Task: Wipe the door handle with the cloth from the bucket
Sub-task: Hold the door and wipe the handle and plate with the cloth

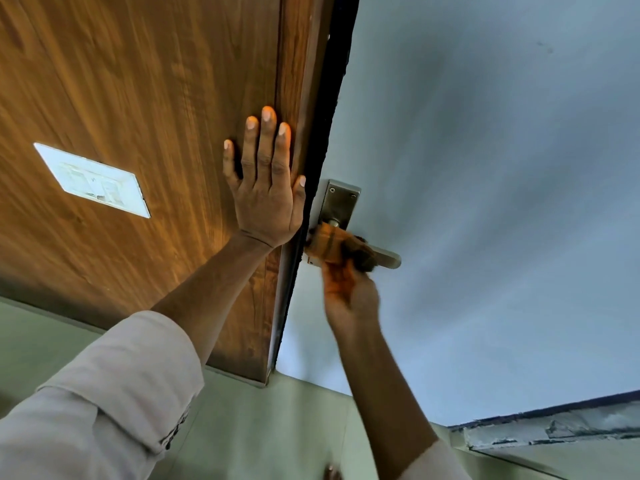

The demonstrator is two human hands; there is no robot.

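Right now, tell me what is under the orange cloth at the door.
The orange cloth, gripped by the right hand, wraps the inner part of the metal door handle. Only the lever's tip and the backplate show; the covered stretch is hidden. The left hand presses flat on the wooden panel.

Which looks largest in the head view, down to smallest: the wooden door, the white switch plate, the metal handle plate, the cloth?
1. wooden door
2. white switch plate
3. metal handle plate and cloth: they look alike, and the cloth is blurred and partly hidden, so I do not rank them.
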